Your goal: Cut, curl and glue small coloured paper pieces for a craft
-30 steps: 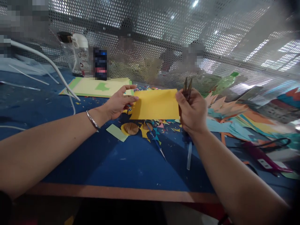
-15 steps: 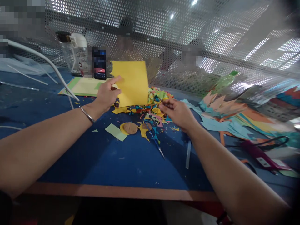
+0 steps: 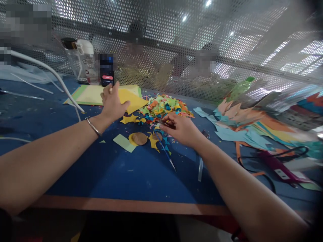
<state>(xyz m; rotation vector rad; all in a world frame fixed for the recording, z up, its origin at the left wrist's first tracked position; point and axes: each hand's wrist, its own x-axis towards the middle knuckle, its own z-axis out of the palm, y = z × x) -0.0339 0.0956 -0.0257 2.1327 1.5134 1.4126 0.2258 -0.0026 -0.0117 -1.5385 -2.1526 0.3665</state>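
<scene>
My left hand (image 3: 113,102), with a silver bangle on the wrist, has its fingers spread. Just beyond its thumb and palm lies a yellow paper sheet (image 3: 132,100), tilted over the pale paper stack (image 3: 88,94). A dark, slim tool (image 3: 165,123) is pinched in my right hand (image 3: 178,128); its kind is hard to make out. Behind that hand rises a heap of colourful paper scraps (image 3: 166,105). Closer to me are a round wooden disc (image 3: 140,138) on yellow paper, a pale green paper piece (image 3: 124,143) and a thin blue pen-like tool (image 3: 166,153).
A phone (image 3: 107,72) and bottles (image 3: 87,60) stand at the back left, near a white cable (image 3: 47,67). Cut paper strips (image 3: 239,131) and a purple power strip (image 3: 280,168) lie on the right. A perforated metal screen (image 3: 161,50) closes off the back.
The yellow sheet, upright in my left hand before, has tipped down towards the stack, and the left fingers have spread. My right hand has moved left and nearer, the dark tool showing more.
</scene>
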